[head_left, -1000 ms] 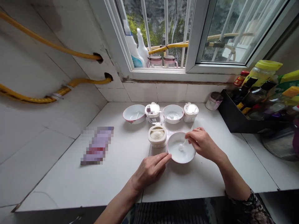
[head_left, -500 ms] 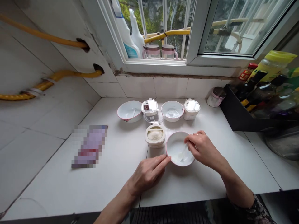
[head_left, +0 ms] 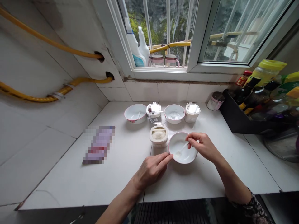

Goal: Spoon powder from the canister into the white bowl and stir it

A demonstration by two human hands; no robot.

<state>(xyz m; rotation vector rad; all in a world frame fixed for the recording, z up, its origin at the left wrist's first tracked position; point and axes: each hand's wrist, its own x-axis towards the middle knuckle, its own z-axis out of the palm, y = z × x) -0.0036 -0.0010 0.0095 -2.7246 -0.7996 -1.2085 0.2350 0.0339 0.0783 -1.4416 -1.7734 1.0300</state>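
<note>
Between my right hand's thumb and fingers is the handle of a small white spoon. Its head rests low inside a white bowl with a pink rim, where a little white stuff shows at the spoon's tip. My left hand has its fingertips closed on the bowl's near left rim; its thumb is mostly hidden. Just left of the bowl stands an uncovered seasoning jar filled with pale granules, its clear lid flipped back.
Behind stand two more bowls and two lidded jars. A blurred purple packet lies left. At right are a pink-and-dark jar and a black bin of bottles. Yellow pipes cross the left wall.
My right hand has shifted its hold on the spoon, so more of the handle shows and its head sits nearer the bowl's left side. My left hand stays at the rim. The view has shifted slightly.
</note>
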